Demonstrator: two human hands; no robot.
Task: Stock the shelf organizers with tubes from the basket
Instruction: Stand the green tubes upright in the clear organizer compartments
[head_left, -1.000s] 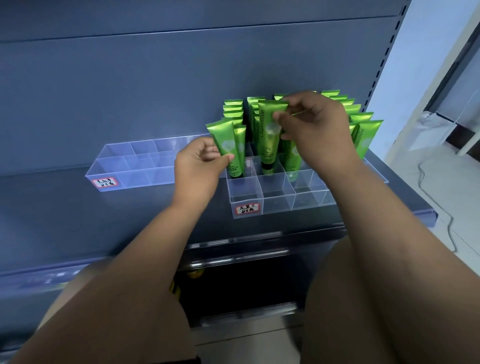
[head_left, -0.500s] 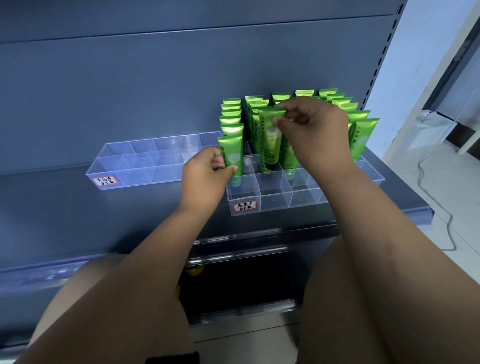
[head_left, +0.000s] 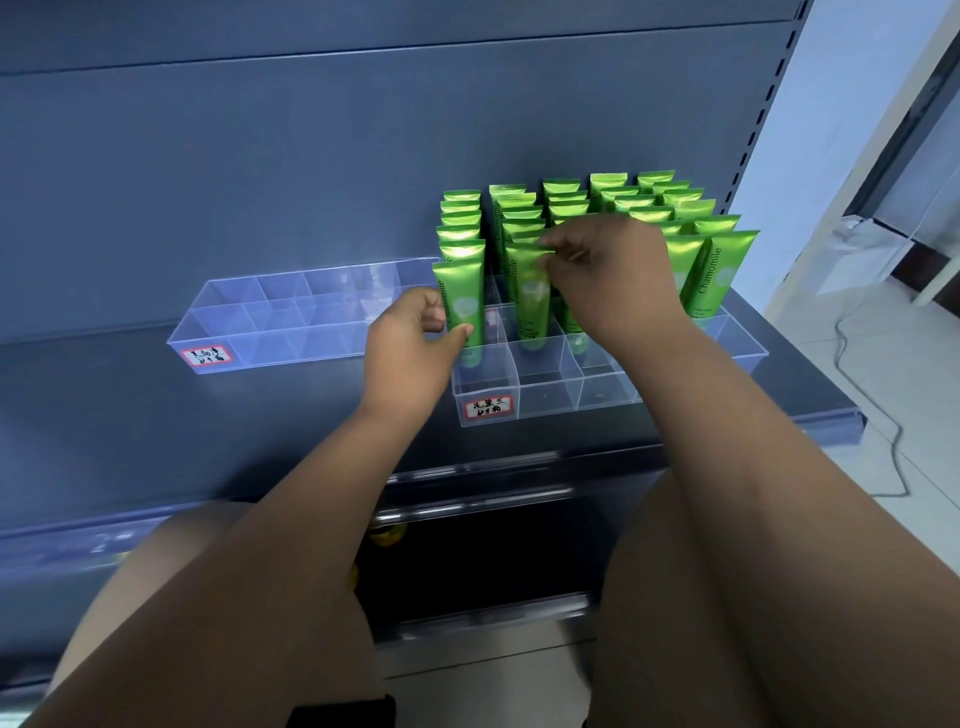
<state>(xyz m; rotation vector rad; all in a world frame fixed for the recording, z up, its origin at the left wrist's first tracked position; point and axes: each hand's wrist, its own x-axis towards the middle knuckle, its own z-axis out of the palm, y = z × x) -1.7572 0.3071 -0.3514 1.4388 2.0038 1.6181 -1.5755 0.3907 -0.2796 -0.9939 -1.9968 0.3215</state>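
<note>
Tubes (head_left: 563, 188), green, stand upright with crimped ends up in the rear rows of a clear divided organizer (head_left: 545, 400) on the grey shelf (head_left: 104, 415), right of centre. Reading from the left: a second clear organizer (head_left: 291, 317) lies at 9 o'clock of the filled one, close beside it, its visible compartments holding nothing, with a red-bordered handwritten label (head_left: 206, 356) on its front wall. The left hand (head_left: 410, 353) pinches the lower body of the front tube (head_left: 460, 299) in the leftmost column between thumb and curled fingers; this tube stands upright in its compartment. A matching label (head_left: 488, 407) sits at 6 o'clock of that tube, on the filled organizer's front wall. The right hand (head_left: 613, 280) pinches the crimped top of the next tube (head_left: 530, 296), upright in the second column. At 3 o'clock of this hand, the outermost tube (head_left: 719, 275) reads "Chamomile". A cable (head_left: 893, 441) trails over the floor at far right.
</note>
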